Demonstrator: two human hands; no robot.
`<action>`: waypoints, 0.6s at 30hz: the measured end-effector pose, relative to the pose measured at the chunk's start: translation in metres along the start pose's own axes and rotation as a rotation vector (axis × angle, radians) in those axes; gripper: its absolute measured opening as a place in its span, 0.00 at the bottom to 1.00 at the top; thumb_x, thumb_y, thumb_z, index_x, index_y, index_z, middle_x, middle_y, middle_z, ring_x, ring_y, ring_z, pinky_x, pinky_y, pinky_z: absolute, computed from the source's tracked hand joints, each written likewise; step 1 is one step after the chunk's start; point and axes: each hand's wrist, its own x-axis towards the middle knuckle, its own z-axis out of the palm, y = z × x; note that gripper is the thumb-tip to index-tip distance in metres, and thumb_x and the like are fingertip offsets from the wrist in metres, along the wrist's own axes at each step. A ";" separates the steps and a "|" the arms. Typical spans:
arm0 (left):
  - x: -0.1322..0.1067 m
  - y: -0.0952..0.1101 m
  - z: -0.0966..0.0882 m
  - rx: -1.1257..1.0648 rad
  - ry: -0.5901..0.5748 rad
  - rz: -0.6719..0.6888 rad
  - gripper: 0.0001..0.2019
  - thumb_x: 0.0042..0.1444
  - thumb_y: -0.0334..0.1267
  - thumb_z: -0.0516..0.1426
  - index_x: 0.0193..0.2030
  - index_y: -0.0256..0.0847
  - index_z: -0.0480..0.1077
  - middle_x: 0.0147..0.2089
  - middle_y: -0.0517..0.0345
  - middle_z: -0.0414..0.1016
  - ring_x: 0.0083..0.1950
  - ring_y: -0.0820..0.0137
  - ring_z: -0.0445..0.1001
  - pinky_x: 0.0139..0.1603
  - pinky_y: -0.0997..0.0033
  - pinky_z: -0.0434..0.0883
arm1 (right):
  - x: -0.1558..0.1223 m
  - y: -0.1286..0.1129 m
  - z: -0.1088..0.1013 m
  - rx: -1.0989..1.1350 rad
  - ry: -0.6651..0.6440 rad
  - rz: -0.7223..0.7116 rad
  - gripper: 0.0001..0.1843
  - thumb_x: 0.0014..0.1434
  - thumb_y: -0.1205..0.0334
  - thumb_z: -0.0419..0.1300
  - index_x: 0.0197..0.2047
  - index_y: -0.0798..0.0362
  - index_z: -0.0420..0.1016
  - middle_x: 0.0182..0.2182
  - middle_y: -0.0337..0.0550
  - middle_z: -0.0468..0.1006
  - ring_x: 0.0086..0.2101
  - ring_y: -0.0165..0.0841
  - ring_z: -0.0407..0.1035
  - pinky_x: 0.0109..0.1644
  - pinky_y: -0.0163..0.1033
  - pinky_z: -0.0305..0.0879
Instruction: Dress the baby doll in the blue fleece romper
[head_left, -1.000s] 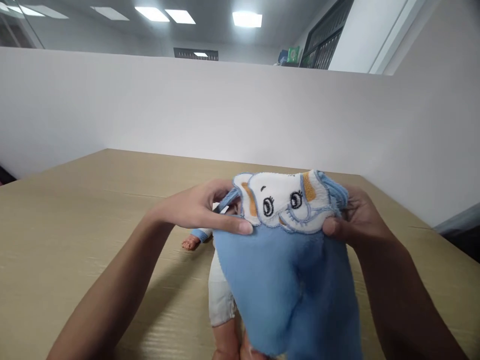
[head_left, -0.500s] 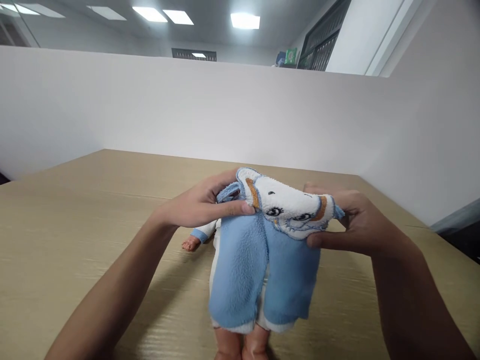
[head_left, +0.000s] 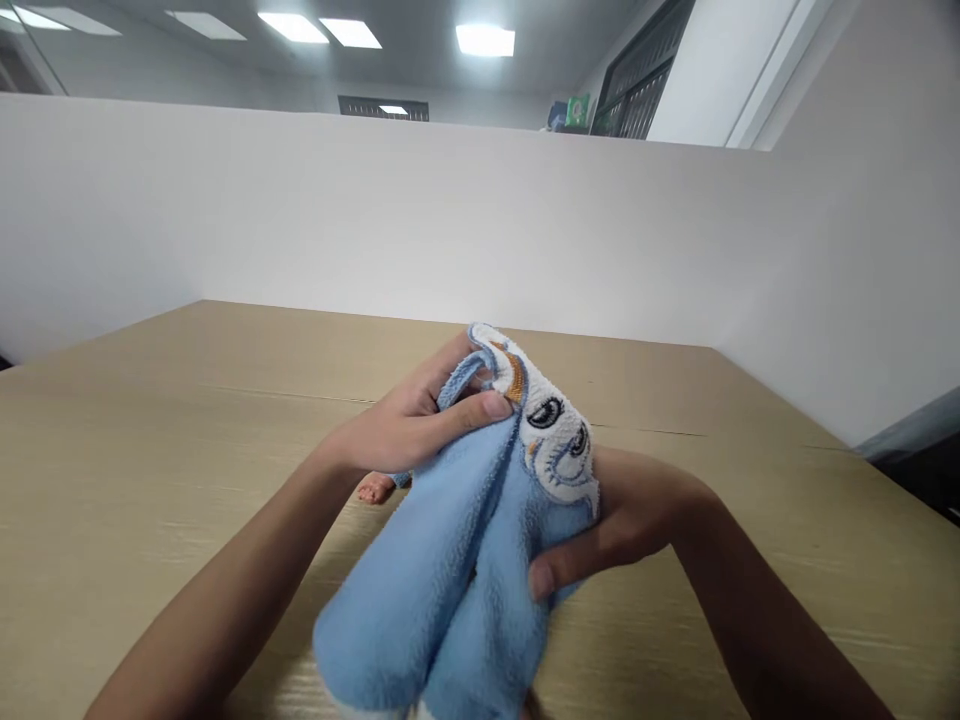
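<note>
Blue fleece trousers (head_left: 465, 560) hang bunched between the fingers (head_left: 480, 408), left hand (head_left: 405, 430) pinching the waistband (head_left: 461, 375), right hand (head_left: 622, 515) clamped round the side. They are off the doll (head_left: 375, 488), its hand showing just under the left fingers.

The trousers (head_left: 450, 570) are fleece: soft, fuzzy and matt, with a short nap that looks slightly clumped along the folds. The patch (head_left: 559, 440) sewn on them is a loopier, rougher, towel-like cloth, edged and drawn in smooth stitched thread with a slight gloss. The table (head_left: 150, 450) shows a light wood grain, flat and smooth, matt with a faint sheen. The doll's hand (head_left: 373, 489) looks like smooth plastic, a little shiny. The wall (head_left: 375, 210) is smooth and matt
</note>
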 end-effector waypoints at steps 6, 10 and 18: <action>0.003 0.009 -0.026 -0.017 -0.250 -0.189 0.17 0.71 0.52 0.62 0.57 0.44 0.76 0.49 0.55 0.80 0.49 0.63 0.79 0.49 0.71 0.77 | 0.000 -0.006 0.002 -0.006 0.174 -0.045 0.24 0.54 0.54 0.81 0.52 0.50 0.86 0.47 0.40 0.88 0.47 0.39 0.81 0.57 0.38 0.78; 0.001 0.004 -0.045 -0.107 -0.546 -0.264 0.14 0.65 0.47 0.68 0.52 0.43 0.79 0.40 0.57 0.79 0.39 0.65 0.79 0.36 0.74 0.76 | -0.001 -0.007 0.003 0.036 0.203 -0.045 0.26 0.57 0.55 0.79 0.57 0.51 0.84 0.53 0.44 0.86 0.55 0.43 0.79 0.61 0.41 0.76; 0.007 0.003 -0.036 -0.042 -0.476 -0.022 0.10 0.72 0.42 0.62 0.53 0.41 0.78 0.50 0.51 0.82 0.47 0.66 0.80 0.49 0.73 0.79 | 0.006 -0.004 0.006 0.062 -0.055 -0.007 0.32 0.52 0.53 0.82 0.59 0.48 0.84 0.52 0.41 0.86 0.62 0.44 0.75 0.73 0.43 0.66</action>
